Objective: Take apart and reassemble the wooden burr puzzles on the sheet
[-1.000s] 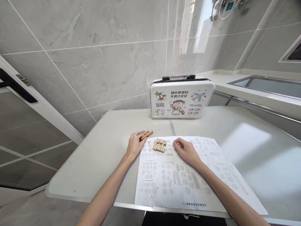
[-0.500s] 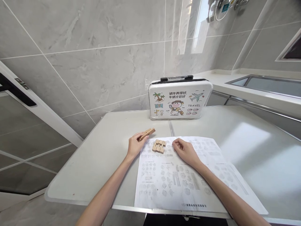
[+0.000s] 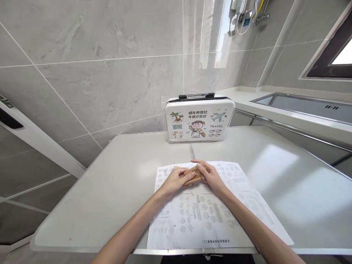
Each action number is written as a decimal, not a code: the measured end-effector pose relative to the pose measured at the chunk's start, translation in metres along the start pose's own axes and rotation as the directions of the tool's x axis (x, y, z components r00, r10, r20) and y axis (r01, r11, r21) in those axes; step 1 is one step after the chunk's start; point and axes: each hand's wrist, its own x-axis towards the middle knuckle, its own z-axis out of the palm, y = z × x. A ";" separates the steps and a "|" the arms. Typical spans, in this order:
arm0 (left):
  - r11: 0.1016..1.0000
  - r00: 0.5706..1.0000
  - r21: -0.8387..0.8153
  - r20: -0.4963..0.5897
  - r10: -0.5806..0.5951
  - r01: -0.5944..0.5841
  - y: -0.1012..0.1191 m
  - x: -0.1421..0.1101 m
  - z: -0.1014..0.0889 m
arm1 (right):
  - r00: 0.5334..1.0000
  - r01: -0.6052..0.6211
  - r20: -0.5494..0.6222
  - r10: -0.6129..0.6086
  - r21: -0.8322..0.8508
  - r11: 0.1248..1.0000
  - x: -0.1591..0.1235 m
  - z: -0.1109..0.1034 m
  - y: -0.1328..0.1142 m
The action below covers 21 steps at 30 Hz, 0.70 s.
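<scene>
Both hands meet over the upper part of a printed paper sheet (image 3: 192, 234). My left hand (image 3: 176, 180) is closed on the left end of a flat brown wooden puzzle piece (image 3: 195, 178), thumb on top. From the right, my right hand (image 3: 210, 175) grips the other end, its fingers bent over it. The fingers cover much of the piece, so its full shape is hidden. Behind my left hand a small edge of light wooden blocks (image 3: 175, 167) shows; the rest of them is hidden.
A white cartoon-printed case (image 3: 199, 121) with a black handle stands upright at the back of the pale table (image 3: 96, 205). A tiled wall (image 3: 123, 84) rises behind it. To the right is a counter with a sink (image 3: 299, 104). The table's front edge lies below my forearms.
My left hand has brought the wooden piece right and down, over the sheet. My right hand has moved in and taken hold of it. The light blocks are now mostly covered. The view has shifted slightly.
</scene>
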 end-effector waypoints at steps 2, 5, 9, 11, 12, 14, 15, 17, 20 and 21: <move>1.000 1.000 -0.029 -0.013 -0.008 0.008 -0.002 0.003 0.008 | 0.999 -0.039 -0.020 0.040 0.046 0.998 0.001 -0.002 0.002; 0.993 0.998 -0.109 -0.041 -0.045 0.040 -0.007 0.005 0.013 | 0.996 -0.070 -0.037 0.075 0.115 0.991 0.004 -0.003 0.007; 0.983 0.994 -0.162 -0.060 -0.093 0.082 -0.014 0.005 0.010 | 0.995 -0.081 -0.054 0.089 0.136 0.987 0.006 -0.003 0.011; 0.983 0.994 -0.166 -0.067 -0.091 0.078 -0.016 0.005 0.008 | 0.994 -0.082 -0.064 0.092 0.146 0.986 0.006 -0.003 0.011; 0.984 0.993 -0.163 -0.073 -0.088 0.075 -0.017 0.005 0.007 | 0.993 -0.082 -0.071 0.094 0.154 0.985 0.006 -0.003 0.011; 0.987 0.992 -0.147 -0.090 -0.084 0.070 -0.018 0.005 0.006 | 0.991 -0.080 -0.093 0.098 0.180 0.980 0.006 -0.004 0.010; 0.989 0.992 -0.135 -0.097 -0.081 0.068 -0.018 0.005 0.006 | 0.989 -0.077 -0.107 0.100 0.201 0.977 0.006 -0.004 0.009; 0.994 0.992 -0.101 -0.114 -0.055 0.044 -0.018 0.004 0.006 | 0.984 -0.067 -0.140 0.106 0.261 0.963 0.007 -0.006 0.008; 0.997 0.991 -0.067 -0.127 0.034 -0.043 -0.019 0.003 0.005 | 0.977 -0.045 -0.181 0.116 0.352 0.935 0.009 -0.010 0.007; 0.995 0.991 -0.072 -0.125 0.057 -0.066 -0.019 0.003 0.005 | 0.975 -0.038 -0.191 0.117 0.371 0.928 0.009 -0.012 0.006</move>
